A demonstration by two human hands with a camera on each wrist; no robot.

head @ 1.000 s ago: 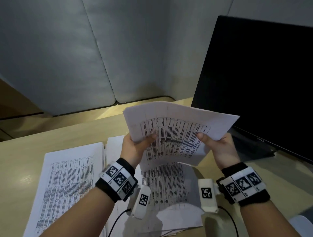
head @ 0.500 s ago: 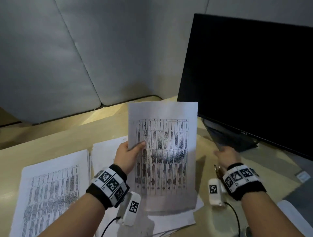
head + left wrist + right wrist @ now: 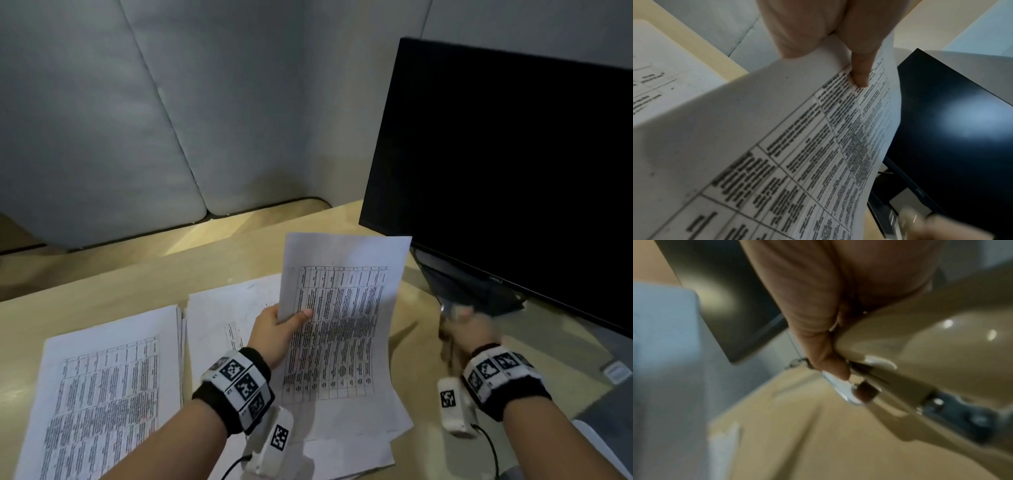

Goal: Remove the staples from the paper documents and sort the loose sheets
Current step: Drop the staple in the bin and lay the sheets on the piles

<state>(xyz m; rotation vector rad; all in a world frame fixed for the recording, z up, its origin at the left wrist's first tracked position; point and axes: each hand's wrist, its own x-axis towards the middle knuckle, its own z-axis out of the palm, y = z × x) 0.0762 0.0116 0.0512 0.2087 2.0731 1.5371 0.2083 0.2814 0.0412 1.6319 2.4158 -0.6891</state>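
Note:
My left hand (image 3: 277,332) holds a printed document (image 3: 342,325) upright above the desk, pinching its left edge. In the left wrist view the thumb (image 3: 859,71) lies on the printed table of the document (image 3: 777,146). My right hand (image 3: 469,329), blurred, is at the foot of the monitor, apart from the paper. Its fingers are curled round a beige and metal staple remover (image 3: 890,369), which shows only as a blurred metal glint (image 3: 447,310) in the head view. No staple can be made out.
A stack of printed sheets (image 3: 102,394) lies at the left of the wooden desk (image 3: 137,274), and more sheets (image 3: 222,315) lie under the held document. A black monitor (image 3: 513,171) on its stand (image 3: 462,287) fills the right. Grey padded panels close off the back.
My right hand let go of the document, moved right to the monitor's foot and now grips the staple remover. The left hand alone holds the paper, which has straightened upright.

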